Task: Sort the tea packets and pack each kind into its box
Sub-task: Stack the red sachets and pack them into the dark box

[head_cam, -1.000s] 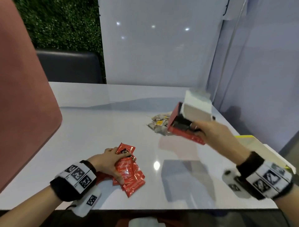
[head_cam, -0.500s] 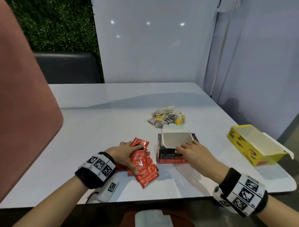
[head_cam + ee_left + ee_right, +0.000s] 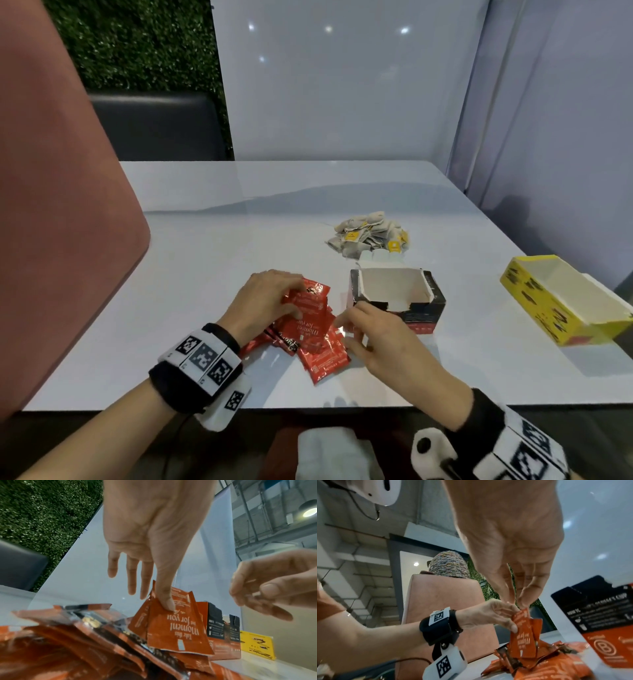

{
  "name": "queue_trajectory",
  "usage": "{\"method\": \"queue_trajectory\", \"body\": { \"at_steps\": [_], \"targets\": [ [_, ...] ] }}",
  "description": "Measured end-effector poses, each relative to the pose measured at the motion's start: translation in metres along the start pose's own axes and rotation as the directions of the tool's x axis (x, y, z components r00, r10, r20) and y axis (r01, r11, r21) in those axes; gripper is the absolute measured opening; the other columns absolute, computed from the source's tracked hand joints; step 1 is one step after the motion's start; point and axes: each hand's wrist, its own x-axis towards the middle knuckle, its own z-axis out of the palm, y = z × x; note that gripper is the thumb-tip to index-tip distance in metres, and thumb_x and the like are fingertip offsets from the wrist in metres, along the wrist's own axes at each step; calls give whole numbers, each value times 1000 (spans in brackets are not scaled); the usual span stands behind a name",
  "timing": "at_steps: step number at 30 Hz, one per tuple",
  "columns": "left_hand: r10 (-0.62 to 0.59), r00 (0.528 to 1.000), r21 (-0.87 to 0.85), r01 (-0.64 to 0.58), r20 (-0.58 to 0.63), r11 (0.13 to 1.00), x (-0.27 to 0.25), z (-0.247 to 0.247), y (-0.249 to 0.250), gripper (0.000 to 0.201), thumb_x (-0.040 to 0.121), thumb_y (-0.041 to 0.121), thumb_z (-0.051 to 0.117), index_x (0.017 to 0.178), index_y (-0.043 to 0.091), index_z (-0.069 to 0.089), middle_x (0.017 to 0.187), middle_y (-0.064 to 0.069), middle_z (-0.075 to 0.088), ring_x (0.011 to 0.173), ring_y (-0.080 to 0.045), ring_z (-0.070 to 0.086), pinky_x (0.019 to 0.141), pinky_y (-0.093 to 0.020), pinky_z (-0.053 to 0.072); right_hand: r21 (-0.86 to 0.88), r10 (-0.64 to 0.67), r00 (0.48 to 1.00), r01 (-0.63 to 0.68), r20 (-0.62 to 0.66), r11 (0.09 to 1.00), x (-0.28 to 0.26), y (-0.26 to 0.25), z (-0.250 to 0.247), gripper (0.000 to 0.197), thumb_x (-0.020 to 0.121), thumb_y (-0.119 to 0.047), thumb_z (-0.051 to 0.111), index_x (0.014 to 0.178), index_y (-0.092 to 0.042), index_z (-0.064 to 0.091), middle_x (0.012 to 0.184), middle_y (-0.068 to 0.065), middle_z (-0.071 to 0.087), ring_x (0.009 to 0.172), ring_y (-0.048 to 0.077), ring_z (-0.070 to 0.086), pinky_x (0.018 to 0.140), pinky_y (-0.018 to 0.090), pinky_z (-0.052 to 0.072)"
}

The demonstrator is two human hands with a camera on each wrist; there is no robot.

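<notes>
A heap of red tea packets [image 3: 308,329] lies on the white table [image 3: 205,274] near its front edge. My left hand [image 3: 294,298] pinches one packet [image 3: 176,628] between thumb and fingers and holds it upright over the heap. My right hand [image 3: 346,332] hovers beside it with loosely curled fingers, holding nothing; its fingertips [image 3: 522,601] are at the packet's top corner. The red-and-black box [image 3: 428,308] stands with its top unfolded just right of the heap. Behind it is a pile of white tea bags with yellow tags [image 3: 370,234]. A yellow box [image 3: 534,301], also unfolded at the top, sits far right.
A pink chair back [image 3: 61,240] rises along the table's left side. A dark seat [image 3: 154,126] stands beyond the far edge, and white panels wall off the back and right. The yellow box sits close to the table's right edge.
My right hand set the red-and-black box down right of the heap, let go and moved left to the packets. My left hand raised one packet off the heap.
</notes>
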Motion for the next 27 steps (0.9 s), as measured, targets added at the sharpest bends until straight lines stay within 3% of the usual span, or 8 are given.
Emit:
{"method": "queue_trajectory", "body": {
  "at_steps": [4,7,11,13,15,19,25,27],
  "targets": [
    [-60,988,-87,48,-140,995,-11,-14,4,17,82,32,67,97,26,69,92,3,70,79,-10,55,69,-26,39,158,82,992,-67,-91,985,11,-4,2,32,89,-20,59,120,-20,50,110,-6,53,77,6,58,80,21,48],
    [15,982,-48,-24,-187,999,-22,-24,15,9,83,30,64,91,27,68,83,3,67,73,-11,54,69,-30,44,27,102,989,-100,-108,995,21,-20,3,51,90,-29,57,134,-25,32,126,-6,44,83,10,59,78,31,49],
    [17,968,-223,-74,-249,972,-45,-39,28,12,73,39,63,81,31,67,76,6,63,73,-9,57,70,-30,48,-175,34,982,-67,-185,982,32,-38,-3,26,90,-34,54,114,-25,48,105,-5,63,93,20,59,65,29,36],
    [-108,964,-505,-30,-242,863,-55,-46,26,16,68,41,73,80,32,67,78,7,68,79,-7,64,71,-21,50,-5,35,982,-36,-184,999,34,-39,-10,19,85,-32,63,99,-21,57,87,-3,67,83,19,60,63,31,41],
    [-195,981,-723,122,-18,680,-64,-48,26,29,68,52,71,91,36,67,87,10,71,85,-4,66,71,-16,50,320,50,998,-32,-47,947,37,-32,-18,19,78,-28,73,88,-18,60,75,-5,66,69,11,60,58,26,47],
    [-3,900,-835,406,436,371,-79,-33,38,33,84,24,59,116,17,59,107,-3,72,99,-17,68,81,-26,56,542,-3,978,-114,209,833,42,-21,-23,21,75,-26,76,84,-20,59,65,-8,65,52,1,57,47,14,39],
    [-30,876,-876,482,482,6,-91,-14,42,36,86,6,53,121,1,52,111,-21,67,101,-37,66,78,-33,58,565,75,995,-27,-62,824,33,-18,-29,10,86,-17,64,79,-20,57,59,-7,63,42,8,54,45,27,46],
    [-47,869,-871,492,492,-23,-94,-10,43,32,86,6,51,118,3,53,110,-21,68,99,-39,66,76,-34,58,574,59,977,72,-205,816,25,-16,-34,11,88,-6,59,86,-16,63,65,1,68,48,17,61,50,34,51]
  ]
}}
